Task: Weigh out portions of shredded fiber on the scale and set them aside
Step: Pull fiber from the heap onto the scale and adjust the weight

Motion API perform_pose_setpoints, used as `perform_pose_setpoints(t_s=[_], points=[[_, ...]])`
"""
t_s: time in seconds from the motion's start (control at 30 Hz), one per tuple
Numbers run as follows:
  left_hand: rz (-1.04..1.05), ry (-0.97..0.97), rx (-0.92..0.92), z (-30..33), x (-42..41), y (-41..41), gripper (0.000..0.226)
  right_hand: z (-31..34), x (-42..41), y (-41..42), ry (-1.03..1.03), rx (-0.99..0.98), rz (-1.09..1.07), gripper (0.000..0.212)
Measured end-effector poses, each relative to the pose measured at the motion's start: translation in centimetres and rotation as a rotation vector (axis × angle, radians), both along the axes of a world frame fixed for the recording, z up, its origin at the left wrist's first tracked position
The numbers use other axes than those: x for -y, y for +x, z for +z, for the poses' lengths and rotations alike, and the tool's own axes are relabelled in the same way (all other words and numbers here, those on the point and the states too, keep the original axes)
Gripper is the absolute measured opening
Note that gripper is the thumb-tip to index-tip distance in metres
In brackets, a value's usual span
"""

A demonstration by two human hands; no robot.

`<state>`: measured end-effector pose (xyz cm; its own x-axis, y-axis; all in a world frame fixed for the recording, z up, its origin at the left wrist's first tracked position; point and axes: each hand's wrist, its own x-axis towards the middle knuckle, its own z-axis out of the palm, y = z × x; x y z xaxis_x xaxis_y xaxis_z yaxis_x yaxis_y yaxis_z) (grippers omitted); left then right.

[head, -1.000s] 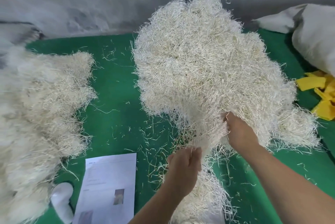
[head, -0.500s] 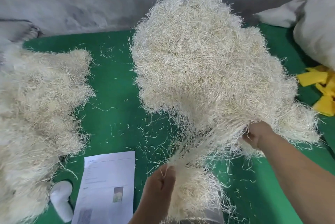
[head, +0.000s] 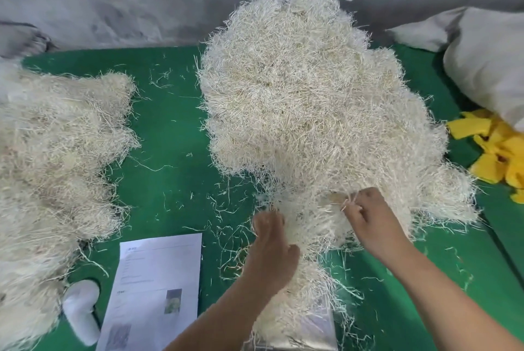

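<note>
**Q:** What are your fingers doing?

**A:** The fingers of my right hand point(head: 371, 220) pinch a few strands at the near edge of the big fiber pile point(head: 312, 101). My left hand point(head: 272, 248) reaches into the same tuft; its fingers are buried in fiber, so I cannot tell how far they are curled. I judge both are teasing off a small amount to adjust a portion.

**Q:** Where does that portion sit?

**A:** Directly below my hands, a smaller heap point(head: 295, 302) rests on the scale point(head: 317, 328), mostly covering it. The reading is not visible.

**Q:** And the surroundings?

**A:** The green table point(head: 170, 129) carries a second fiber mass point(head: 56, 157) at far left, probably finished portions kept apart from the stock. A printed sheet point(head: 154, 291) lies beside the scale, a white object point(head: 80, 311) left of it, and yellow scraps point(head: 499, 152) with a pale sack point(head: 487, 61) at right.
</note>
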<state>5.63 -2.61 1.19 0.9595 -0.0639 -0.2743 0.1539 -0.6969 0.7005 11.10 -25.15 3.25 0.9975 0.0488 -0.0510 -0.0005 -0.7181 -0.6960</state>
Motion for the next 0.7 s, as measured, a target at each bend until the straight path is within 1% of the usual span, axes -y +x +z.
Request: perform_pose_setpoints(t_s=[0.03, 0.07, 0.13, 0.17, 0.2, 0.23, 0.27, 0.3, 0.33, 0.37, 0.4, 0.43, 0.5, 0.53, 0.57, 0.63, 0.67, 0.7], points=[[-0.016, 0.021, 0.009, 0.0, 0.7, 1.2, 0.053, 0.2, -0.3, -0.2, 0.001, -0.025, 0.02, 0.029], [-0.031, 0.026, -0.012, -0.2, 1.2, 2.1, 0.061, 0.4, -0.6, -0.5, 0.016, -0.064, 0.029, 0.029], [-0.102, 0.061, -0.12, -0.7, 2.0, 3.5, 0.085, 0.4, -1.0, -1.2, 0.077, -0.124, 0.046, 0.018], [-0.142, 0.126, -0.179, -0.9, 2.2, 3.9, 0.098, 0.1, -1.0, -1.4, 0.084, -0.144, 0.067, 0.012], [-0.176, 0.218, -0.221, -1.0, 2.4, 4.1, 0.103, -0.1, -0.9, -1.7, 0.071, -0.163, 0.097, 0.01], [-0.198, 0.328, -0.241, -1.0, 2.3, 4.3, 0.099, -0.4, -0.8, -2.0, 0.052, -0.18, 0.12, 0.018], [-0.222, 0.433, -0.247, -1.0, 2.3, 4.5, 0.081, -0.7, -0.5, -2.1, 0.032, -0.196, 0.132, 0.024], [-0.255, 0.526, -0.247, -1.2, 2.1, 4.6, 0.058, -0.7, -0.3, -2.2, -0.01, -0.195, 0.139, 0.029], [-0.292, 0.585, -0.253, -1.3, 1.9, 4.7, 0.036, -0.7, -0.2, -2.2, -0.062, -0.186, 0.145, 0.034], [-0.31, 0.609, -0.256, -1.3, 1.8, 4.6, 0.025, -0.8, 0.1, -2.2, -0.109, -0.177, 0.146, 0.04], [-0.322, 0.606, -0.247, -1.5, 1.7, 4.6, 0.021, -0.9, 0.2, -2.2, -0.137, -0.172, 0.137, 0.048], [-0.329, 0.602, -0.206, -1.7, 1.6, 4.5, 0.021, -1.0, 0.2, -2.1, -0.155, -0.166, 0.125, 0.057], [-0.307, 0.595, -0.053, -2.2, 1.4, 4.3, 0.028, -1.3, -0.5, -1.9, -0.211, -0.129, 0.132, 0.081], [-0.268, 0.548, 0.02, -2.4, 1.2, 4.1, 0.031, -1.5, -1.1, -1.7, -0.254, -0.1, 0.167, 0.093], [-0.209, 0.444, 0.082, -2.6, 1.0, 3.9, 0.031, -1.8, -1.9, -1.3, -0.297, -0.076, 0.22, 0.108], [-0.107, 0.136, 0.176, -2.5, 0.6, 3.4, 0.027, -2.4, -3.8, -0.2, -0.388, -0.067, 0.336, 0.133], [-0.078, -0.028, 0.23, -2.4, 0.4, 3.2, 0.024, -2.8, -4.6, 0.4, -0.436, -0.069, 0.386, 0.139], [-0.044, -0.171, 0.289, -2.1, 0.3, 2.8, 0.02, -3.0, -5.3, 1.0, -0.462, -0.071, 0.411, 0.139]])
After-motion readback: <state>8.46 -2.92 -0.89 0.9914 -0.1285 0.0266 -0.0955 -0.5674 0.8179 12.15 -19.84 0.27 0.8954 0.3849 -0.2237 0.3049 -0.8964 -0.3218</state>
